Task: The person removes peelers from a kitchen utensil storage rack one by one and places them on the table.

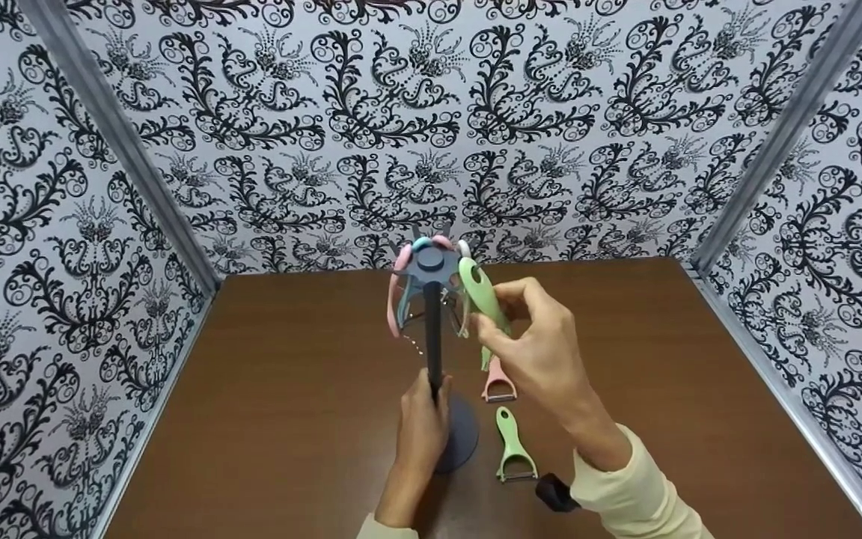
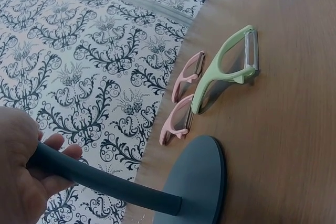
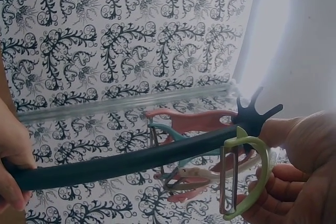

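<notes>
My left hand grips the dark pole of an upright stand, just above its round base. Between thumb and fingers, my right hand pinches a green peeler by its handle. The handle's holed end is beside the stand's hooked top; whether it touches a hook I cannot tell. From other hooks hang a pink peeler, a blue peeler, a whitish peeler and another pink one, partly overlapping each other.
Right of the base, another green peeler lies on the brown table. Two pink peelers lie beyond it, one partly hidden in the head view. Patterned walls enclose the table at the back and sides.
</notes>
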Available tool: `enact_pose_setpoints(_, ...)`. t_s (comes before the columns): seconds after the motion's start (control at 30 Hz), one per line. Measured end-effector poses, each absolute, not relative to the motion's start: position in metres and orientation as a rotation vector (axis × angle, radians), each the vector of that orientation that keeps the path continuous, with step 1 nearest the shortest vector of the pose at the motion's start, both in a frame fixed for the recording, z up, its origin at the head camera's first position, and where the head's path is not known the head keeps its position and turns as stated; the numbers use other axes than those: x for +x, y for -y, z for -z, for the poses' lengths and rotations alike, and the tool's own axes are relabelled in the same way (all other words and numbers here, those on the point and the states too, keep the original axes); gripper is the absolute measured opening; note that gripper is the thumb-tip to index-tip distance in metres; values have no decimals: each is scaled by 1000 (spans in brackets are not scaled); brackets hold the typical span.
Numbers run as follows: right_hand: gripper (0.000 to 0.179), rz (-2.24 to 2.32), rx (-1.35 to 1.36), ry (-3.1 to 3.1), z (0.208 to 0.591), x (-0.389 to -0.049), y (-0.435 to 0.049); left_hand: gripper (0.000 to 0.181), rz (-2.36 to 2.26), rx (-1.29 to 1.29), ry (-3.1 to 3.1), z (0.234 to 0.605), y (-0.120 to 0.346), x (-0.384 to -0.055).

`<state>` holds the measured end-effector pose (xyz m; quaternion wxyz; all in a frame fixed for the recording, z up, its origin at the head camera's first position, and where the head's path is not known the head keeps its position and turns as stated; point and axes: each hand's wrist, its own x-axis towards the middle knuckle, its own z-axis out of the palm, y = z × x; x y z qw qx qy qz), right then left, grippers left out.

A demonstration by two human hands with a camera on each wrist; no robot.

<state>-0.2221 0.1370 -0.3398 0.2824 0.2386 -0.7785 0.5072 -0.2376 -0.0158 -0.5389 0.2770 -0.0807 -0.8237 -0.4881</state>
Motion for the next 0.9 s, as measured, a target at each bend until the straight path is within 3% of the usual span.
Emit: enact_pose_setpoints(0.9,24,-1297,676,2063,331,-223,-147,7,1156,-271,2165,536,12,-239)
